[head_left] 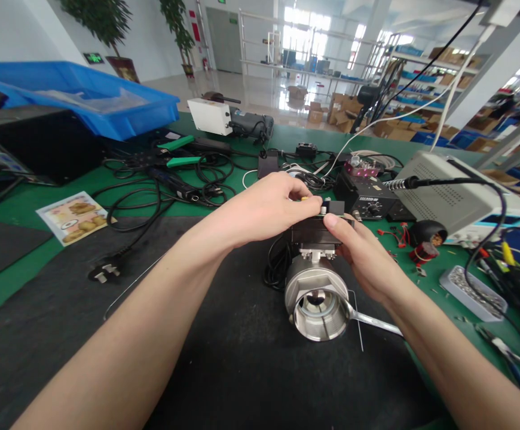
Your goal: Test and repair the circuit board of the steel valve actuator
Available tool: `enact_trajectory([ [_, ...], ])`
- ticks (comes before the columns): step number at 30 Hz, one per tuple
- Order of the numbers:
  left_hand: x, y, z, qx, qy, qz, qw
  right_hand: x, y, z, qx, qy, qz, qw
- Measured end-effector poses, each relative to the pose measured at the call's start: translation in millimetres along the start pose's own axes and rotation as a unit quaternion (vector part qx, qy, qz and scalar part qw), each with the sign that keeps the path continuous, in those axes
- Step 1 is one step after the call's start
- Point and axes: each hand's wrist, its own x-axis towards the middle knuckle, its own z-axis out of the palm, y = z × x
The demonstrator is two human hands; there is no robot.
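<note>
A metal ball valve (317,298) stands on the black mat with its round open end towards me. Mounted on top of it is a black actuator box (316,232) with small parts on its upper face. My left hand (273,206) reaches over the box, fingers closed at the top by a small white part; what they pinch is mostly hidden. On the box's right side, my right hand (370,257) holds it, with the thumb on the top edge and the other fingers largely hidden behind. A wrench (376,324) lies beside the valve, partly under my right forearm.
Left of the valve are a power plug (104,272), looped black cables and a printed card (75,218). A blue bin (121,113) stands at the back left. To the right are a soldering station (372,200), a grey bench instrument (452,191), a tray of small parts (473,292) and pliers (504,346).
</note>
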Motion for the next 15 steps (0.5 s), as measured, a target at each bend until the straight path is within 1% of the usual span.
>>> enact_trajectory([
  [6,0.7,-1.9,0.0,0.012,0.0,0.014,1.0,0.3,0.7,0.3,0.007,0.0,-0.009,1.0],
  [15,-0.2,-1.4,-1.1,0.014,-0.007,0.007,1.0,-0.2,0.4,-0.6,-0.004,0.001,-0.009,1.0],
])
